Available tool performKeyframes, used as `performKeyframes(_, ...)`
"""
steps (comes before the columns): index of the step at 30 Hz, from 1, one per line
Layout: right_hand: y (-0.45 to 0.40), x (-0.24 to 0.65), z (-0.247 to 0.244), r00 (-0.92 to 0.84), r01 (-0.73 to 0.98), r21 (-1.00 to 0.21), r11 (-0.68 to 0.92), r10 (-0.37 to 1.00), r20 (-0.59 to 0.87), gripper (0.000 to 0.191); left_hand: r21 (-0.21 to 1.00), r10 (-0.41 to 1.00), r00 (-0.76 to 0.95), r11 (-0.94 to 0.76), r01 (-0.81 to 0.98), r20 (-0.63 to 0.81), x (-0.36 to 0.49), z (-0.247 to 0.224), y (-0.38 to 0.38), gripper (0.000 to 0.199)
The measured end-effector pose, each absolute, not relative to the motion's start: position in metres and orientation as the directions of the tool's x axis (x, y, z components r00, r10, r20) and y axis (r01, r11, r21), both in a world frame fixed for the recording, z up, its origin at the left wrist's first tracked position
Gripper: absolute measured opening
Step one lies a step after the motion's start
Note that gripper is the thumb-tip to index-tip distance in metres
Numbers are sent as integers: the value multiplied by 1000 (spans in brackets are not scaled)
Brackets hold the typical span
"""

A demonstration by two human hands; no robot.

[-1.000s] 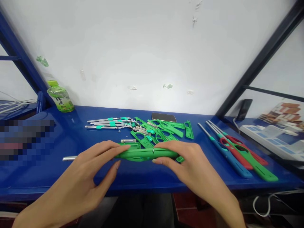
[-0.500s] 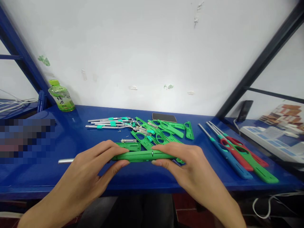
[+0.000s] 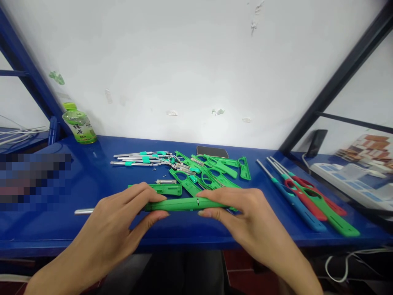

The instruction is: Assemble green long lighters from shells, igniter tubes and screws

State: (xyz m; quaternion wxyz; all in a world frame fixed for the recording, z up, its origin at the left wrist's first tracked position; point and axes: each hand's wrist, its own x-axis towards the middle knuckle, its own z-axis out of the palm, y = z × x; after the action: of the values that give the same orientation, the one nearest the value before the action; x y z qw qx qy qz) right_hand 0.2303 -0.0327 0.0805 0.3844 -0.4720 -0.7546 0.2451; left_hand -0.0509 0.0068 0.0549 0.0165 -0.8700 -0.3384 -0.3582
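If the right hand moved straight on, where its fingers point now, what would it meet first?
Besides the green handle it holds, the right hand would probably meet the left hand, gripping the same handle opposite; depth is hard to judge.

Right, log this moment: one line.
left hand: pinches long green plastic handle | right hand: pinches same handle | silver metal rod: points left

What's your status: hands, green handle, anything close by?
Left hand, right hand: both gripping green handle. Metal rod sticking out past left hand. Loose green shells lie just beyond.
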Motion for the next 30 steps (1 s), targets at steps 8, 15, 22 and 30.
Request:
performKeyframes(8, -31, 229, 83, -223, 629, -646, 433, 896, 384, 15, 164, 544, 516, -776, 609, 662, -52, 53, 7, 28)
performKeyframes(15, -27, 230, 81, -212, 663, -671, 333, 943, 259, 25, 154, 516, 436, -757, 634, 737, -51, 49, 2, 22)
performKeyframes(22, -26, 222, 84, -156, 670, -617, 413, 891, 427, 20, 146, 521, 492, -776, 614, 697, -47, 45, 7, 37)
performKeyframes(30, -22, 222, 78, -178, 630, -633, 450, 877, 446, 24, 212, 549, 502, -788, 579, 669, -45, 48, 6, 24)
